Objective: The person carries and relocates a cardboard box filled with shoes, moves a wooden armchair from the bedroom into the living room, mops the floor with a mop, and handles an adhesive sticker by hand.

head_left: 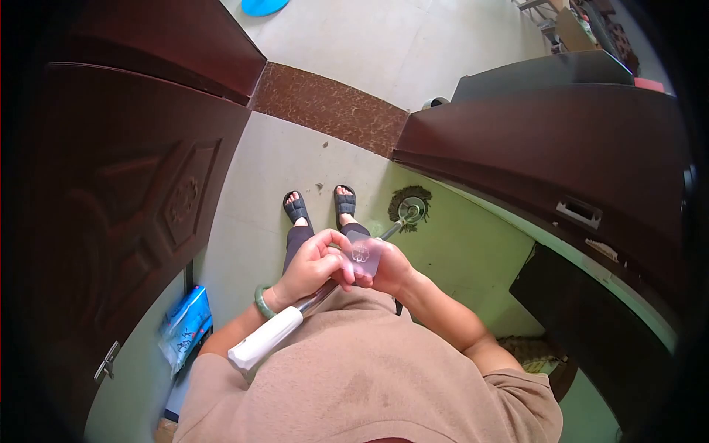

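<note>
In front of my waist is a clear, square plastic adhesive hook (360, 255) with a small raised shape in its middle. My right hand (393, 267) grips it from the right, fingers partly behind it. Curled at its left edge, the fingers of my left hand (319, 258) pinch the clear square; a green bangle circles that wrist. A mop with a white handle (266, 338) and metal pole slants beneath my hands against my body. Its round head (410, 210) with dark strands rests on the floor, forward and to the right.
A dark red carved door (148, 177) stands at left, another door panel (546, 133) at right. Between them runs a brown threshold strip (325, 107). A blue plastic package (186, 325) lies at lower left. A dark board (591, 325) is at lower right. Bits of debris (320, 186) lie near my sandals.
</note>
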### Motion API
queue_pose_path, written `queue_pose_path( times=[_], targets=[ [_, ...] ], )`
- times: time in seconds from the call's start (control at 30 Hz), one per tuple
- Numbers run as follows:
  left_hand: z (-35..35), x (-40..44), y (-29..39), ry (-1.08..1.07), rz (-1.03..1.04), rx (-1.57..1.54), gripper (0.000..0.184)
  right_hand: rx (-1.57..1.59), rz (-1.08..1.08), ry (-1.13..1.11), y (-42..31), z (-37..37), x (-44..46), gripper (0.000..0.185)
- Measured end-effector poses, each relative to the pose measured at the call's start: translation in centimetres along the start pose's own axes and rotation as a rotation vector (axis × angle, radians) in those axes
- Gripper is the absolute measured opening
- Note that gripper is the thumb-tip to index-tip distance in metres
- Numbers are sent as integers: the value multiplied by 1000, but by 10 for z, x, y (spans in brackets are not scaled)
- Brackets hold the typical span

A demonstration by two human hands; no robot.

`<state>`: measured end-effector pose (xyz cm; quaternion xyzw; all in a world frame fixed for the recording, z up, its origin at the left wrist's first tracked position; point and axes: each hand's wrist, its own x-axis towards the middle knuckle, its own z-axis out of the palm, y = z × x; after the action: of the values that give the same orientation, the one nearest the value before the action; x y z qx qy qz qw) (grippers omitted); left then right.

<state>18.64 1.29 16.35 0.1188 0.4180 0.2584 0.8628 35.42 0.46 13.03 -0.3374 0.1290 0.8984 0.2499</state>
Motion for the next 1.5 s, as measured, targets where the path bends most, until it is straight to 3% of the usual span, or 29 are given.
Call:
queue_pose_path(
  times=[0.07,0.23,0.3,0.37,0.43,0.7,0.83,1.1,1.23,1.33,1.37,1.4,1.43,1.5],
  targets=[
    [14,-2,2,-39,-28,171,9,-204,67,12,0,5,-14,25],
    [31,-1,-7,-1,-18,101,14,-268,35,11,-2,3,-34,25],
    [35,-2,-9,29,7,39,13,-366,-60,180,-3,3,-41,26],
    [40,-5,-9,42,16,62,12,-510,-66,175,-9,4,-53,23],
    [45,-8,-10,55,23,84,12,-575,-417,309,-5,4,-57,22],
    [56,-15,-18,95,98,146,11,-762,-480,191,-22,9,-77,7],
    [57,-14,-22,94,121,134,12,-724,-502,151,-21,7,-77,7],
    [56,-16,-24,119,151,138,11,-366,-269,139,-22,8,-79,12],
    [55,-18,-24,130,170,163,10,-379,-306,165,-17,14,-79,11],
    [52,-14,-30,143,204,174,11,-621,-426,225,-6,16,-77,7],
    [54,-8,-36,316,502,381,12,-786,-588,264,-1,13,-76,7],
    [52,-7,-37,392,654,481,13,-952,-749,302,2,12,-74,7],
    [50,-7,-37,489,799,586,14,-952,-747,303,4,14,-74,7],
    [50,-23,-19,407,720,949,16,-1381,-1081,373,5,19,-75,8]
  ],
)
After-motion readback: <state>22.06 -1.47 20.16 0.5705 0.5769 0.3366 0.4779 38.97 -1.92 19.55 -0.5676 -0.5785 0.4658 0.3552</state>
